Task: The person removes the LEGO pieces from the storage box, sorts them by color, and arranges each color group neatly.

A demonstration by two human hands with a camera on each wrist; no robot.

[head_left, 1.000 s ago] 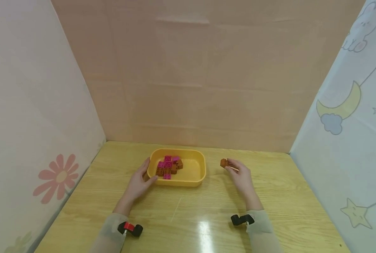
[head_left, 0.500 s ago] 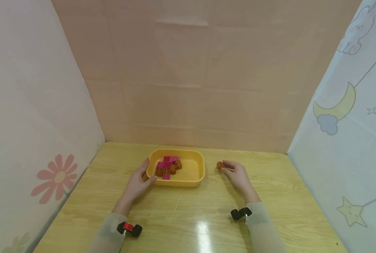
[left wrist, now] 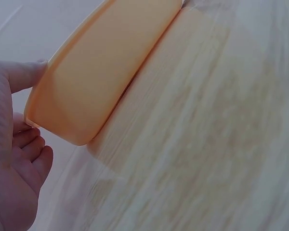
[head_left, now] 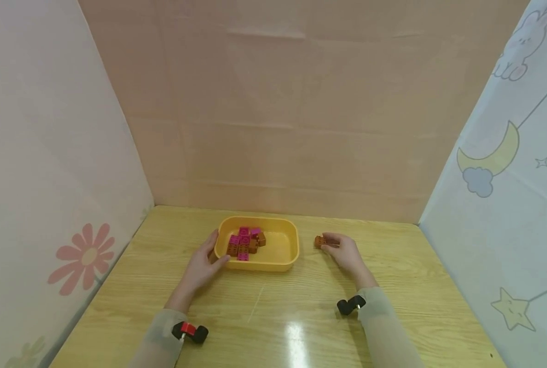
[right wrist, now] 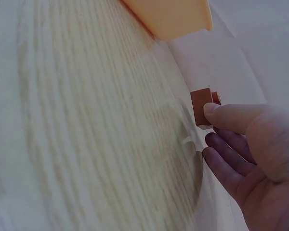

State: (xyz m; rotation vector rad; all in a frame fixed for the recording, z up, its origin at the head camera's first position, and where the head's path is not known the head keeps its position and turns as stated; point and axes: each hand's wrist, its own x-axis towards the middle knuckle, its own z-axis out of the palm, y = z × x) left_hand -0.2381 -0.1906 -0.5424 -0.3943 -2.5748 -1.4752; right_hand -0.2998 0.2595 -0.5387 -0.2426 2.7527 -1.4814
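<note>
resting toward the far edge of the pale wood-grain desk (head_left: pixel 246 327), a yellow plastic tray with rounded corners (head_left: pixel 282 266) is gripped at its left end by the person's left hand (head_left: pixel 201 266), thumb on the rim, other fingers at the outer wall. magenta and brown studded plastic blocks (head_left: pixel 244 239) lie in the tray's left half. right of the tray, toward the desk's far right corner, the right hand (head_left: pixel 346 255) pinches a small brown studded plastic block (head_left: pixel 319 242), its fingers narrow around it. i see that block near the tray but outside it, apparently off the desk. pale sleeves (head_left: pixel 386 327) reach in over the near edge.
</note>
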